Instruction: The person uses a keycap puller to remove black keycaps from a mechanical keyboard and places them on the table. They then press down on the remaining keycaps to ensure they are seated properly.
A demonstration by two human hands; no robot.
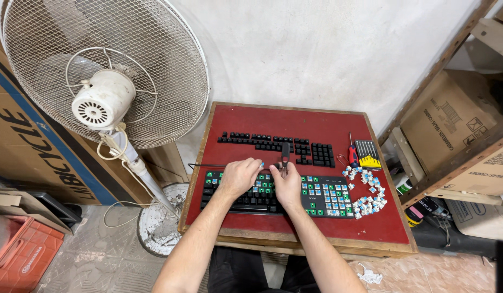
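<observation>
Between my two hands sits the keyboard (278, 192), flat and black, many bare blue-green switches showing. My right hand (288, 182) curls tight around a black puller tool (285, 154). My left hand (239, 176) pinches a tiny blue switch (261, 163). Beyond lie rows of smooth black keycaps (278, 145) and a curved heap of switches (366, 191) on the red tabletop (295, 122).

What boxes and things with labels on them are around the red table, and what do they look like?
Big flat brown cardboard box with blue stripe: far left, leaning behind the white fan.
Brown cardboard carton with dark print: right, on the wooden shelf.
Second brown carton: right, lower shelf.
Red plastic crate: bottom left, on the floor.
Yellow-and-black screwdriver-bit case: the table's right side.
</observation>
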